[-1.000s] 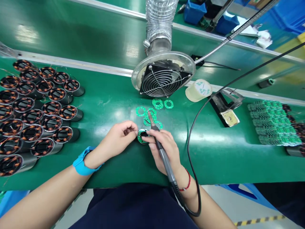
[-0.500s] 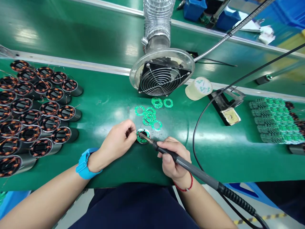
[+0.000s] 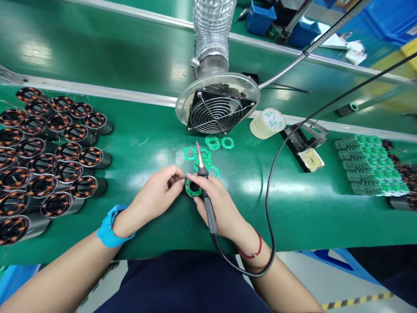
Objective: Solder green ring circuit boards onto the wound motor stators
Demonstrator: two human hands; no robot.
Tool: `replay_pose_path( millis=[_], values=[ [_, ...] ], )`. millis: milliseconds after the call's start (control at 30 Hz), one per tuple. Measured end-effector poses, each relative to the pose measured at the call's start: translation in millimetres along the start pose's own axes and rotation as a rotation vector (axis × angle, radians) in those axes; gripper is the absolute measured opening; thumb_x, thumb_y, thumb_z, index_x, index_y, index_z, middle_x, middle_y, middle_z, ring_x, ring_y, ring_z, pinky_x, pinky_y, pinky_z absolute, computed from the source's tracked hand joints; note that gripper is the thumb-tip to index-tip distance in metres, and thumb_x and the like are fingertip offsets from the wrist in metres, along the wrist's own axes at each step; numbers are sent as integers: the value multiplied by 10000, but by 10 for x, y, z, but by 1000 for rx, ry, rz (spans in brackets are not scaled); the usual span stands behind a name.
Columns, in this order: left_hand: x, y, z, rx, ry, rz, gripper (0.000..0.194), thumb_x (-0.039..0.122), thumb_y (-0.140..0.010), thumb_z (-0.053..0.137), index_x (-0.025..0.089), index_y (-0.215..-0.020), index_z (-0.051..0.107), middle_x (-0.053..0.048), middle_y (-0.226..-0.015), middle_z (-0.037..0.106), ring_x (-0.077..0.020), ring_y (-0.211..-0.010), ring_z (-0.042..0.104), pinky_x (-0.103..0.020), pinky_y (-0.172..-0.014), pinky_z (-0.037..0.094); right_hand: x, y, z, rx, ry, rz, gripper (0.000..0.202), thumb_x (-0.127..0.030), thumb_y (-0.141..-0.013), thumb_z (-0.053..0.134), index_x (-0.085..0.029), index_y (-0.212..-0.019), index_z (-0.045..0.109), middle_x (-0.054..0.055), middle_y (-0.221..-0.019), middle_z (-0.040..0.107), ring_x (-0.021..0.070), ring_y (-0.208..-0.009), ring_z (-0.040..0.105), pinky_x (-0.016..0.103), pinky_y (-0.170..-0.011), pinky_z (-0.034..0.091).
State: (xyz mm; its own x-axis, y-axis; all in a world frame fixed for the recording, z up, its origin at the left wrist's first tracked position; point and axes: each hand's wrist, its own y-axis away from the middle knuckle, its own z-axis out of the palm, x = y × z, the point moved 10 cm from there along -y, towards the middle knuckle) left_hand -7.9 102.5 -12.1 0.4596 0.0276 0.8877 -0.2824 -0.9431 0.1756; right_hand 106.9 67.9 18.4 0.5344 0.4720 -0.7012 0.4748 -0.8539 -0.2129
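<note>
At seven o'clock off my feed's centre, I see the green ring board between the curled left hand at its nine o'clock, whose grip I cannot tell, and the right hand at its four, clamped around a soldering iron pointing toward twelve.

We see an assembly workshop: a glossy green workbench, a black-and-grey pen-shaped soldering iron, a square black wire-grilled fan, grey metal cylinders holding copper coils and, blurred behind, probably blue plastic bins.
</note>
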Motion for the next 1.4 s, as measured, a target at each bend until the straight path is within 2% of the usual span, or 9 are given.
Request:
replay_pose_path(
  millis=[133, 200, 500, 633, 733, 833, 1000, 1267, 1400],
  values=[
    [-176, 30, 145, -186, 161, -115, 215, 404, -874, 526, 193, -879, 566, 21, -750, 565, -144, -690, 510, -282, -647, 411, 83, 6, -54, 80, 100, 27, 434, -174, -909, 573, -182, -1334, 488, 123, -1099, 660, 263, -963, 581, 427, -833, 538],
    [-194, 29, 177, -206, 167, -123, 202, 391, -865, 537, 193, -885, 568, 23, -760, 568, -143, -700, 509, -284, -658, 407, 70, 8, -57, 108, 138, -14, 435, -206, -912, 590, -178, -1333, 483, 131, -1101, 662, 270, -944, 569, 433, -815, 534],
    [-87, -57, 138, -70, 273, -100, 184, 364, -791, 520, 189, -734, 522, 45, -619, 489, -121, -595, 459, -256, -584, 376, -75, 59, -128, 202, 148, -147, 449, -235, -906, 586, -238, -1339, 469, 110, -1192, 680, 304, -1188, 549, 503, -953, 454],
    [-72, -61, 105, -11, 248, -60, 151, 327, -770, 505, 189, -713, 526, 41, -620, 490, -118, -594, 446, -250, -577, 369, -128, 43, -221, 245, 86, -159, 326, -151, -915, 534, -249, -1227, 536, 50, -975, 756, 239, -906, 656, 435, -844, 493],
    [-99, -57, 94, -1, 219, -51, 113, 285, -768, 487, 194, -709, 520, 45, -616, 487, -117, -594, 439, -249, -578, 359, -100, 66, -329, 325, -59, -131, 353, -119, -953, 493, -258, -1277, 510, 10, -880, 780, 200, -815, 692, 394, -821, 513],
    [-126, -56, 102, -21, 197, -56, 92, 254, -780, 493, 194, -718, 523, 47, -624, 498, -116, -602, 444, -247, -579, 353, -18, 168, -441, 438, -207, -79, 329, -238, -989, 508, -258, -1317, 524, 13, -837, 772, 190, -753, 722, 373, -767, 543],
    [-121, -51, 129, -38, 134, -62, 95, 225, -823, 463, 199, -739, 500, 50, -634, 492, -114, -599, 443, -239, -561, 336, 34, 316, -572, 548, -263, -42, 259, -407, -995, 482, -258, -1115, 657, -7, -669, 688, 169, -540, 657, 338, -587, 532],
    [-116, -30, 122, -27, 87, -61, 91, 225, -839, 453, 204, -756, 484, 45, -650, 488, -121, -614, 439, -245, -572, 351, -31, 252, -586, 489, -248, -72, 238, -371, -995, 473, -227, -981, 662, -18, -583, 630, 154, -497, 626, 299, -520, 498],
    [-98, -29, 121, -26, 69, -53, 94, 216, -835, 445, 206, -746, 475, 46, -641, 486, -120, -605, 434, -245, -569, 348, -4, 281, -557, 509, -270, -59, 219, -373, -993, 495, -253, -1107, 639, -7, -682, 702, 162, -539, 665, 308, -549, 536]
  ],
)
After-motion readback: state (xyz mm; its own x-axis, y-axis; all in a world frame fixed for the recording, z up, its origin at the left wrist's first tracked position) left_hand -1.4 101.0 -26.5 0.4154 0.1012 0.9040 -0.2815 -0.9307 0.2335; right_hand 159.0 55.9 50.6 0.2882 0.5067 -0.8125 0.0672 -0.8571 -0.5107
